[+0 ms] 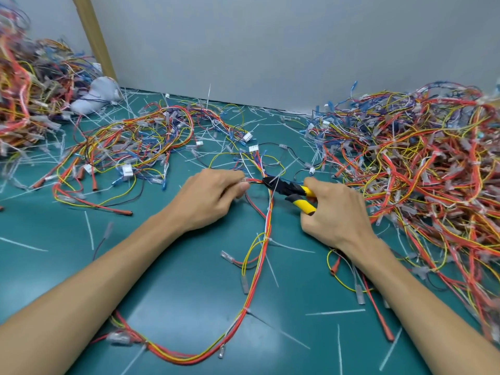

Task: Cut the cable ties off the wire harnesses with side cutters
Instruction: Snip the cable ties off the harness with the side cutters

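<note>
The head camera looks down on a green table mat (162, 280) set against a grey wall (270, 50). The person's left hand (213, 196) lies palm down in the middle of the scene. Its thumb and curled fingers pinch a few red and white wires of a wire harness (259, 253) at the hand's right end. Just to the right, the right hand (338, 212) is wrapped round the yellow handles of the side cutters (286, 189). The handles are a little spread. The black nose of the tool points left and meets the harness right beside the left hand's pinch, where the wires cross. The blades are too small and dark to tell whether they bite a tie.

From that crossing the harness runs toward the near edge between the two forearms. It then sweeps left in a wide loop under the left forearm. White cable ties (268, 209) bind it at several places along this run, all nearer than the cutter nose. At its far end the wires fan out to a white connector (253, 148).

A big heap of wires (419, 171) fills the right side, touching the right wrist. A flatter tangle (151, 136) lies far left of the hands, and a taller pile (27, 90) stands at the far left beside a pale cloth (97, 96). Loose white tie strips (335, 311) are scattered over the mat.
</note>
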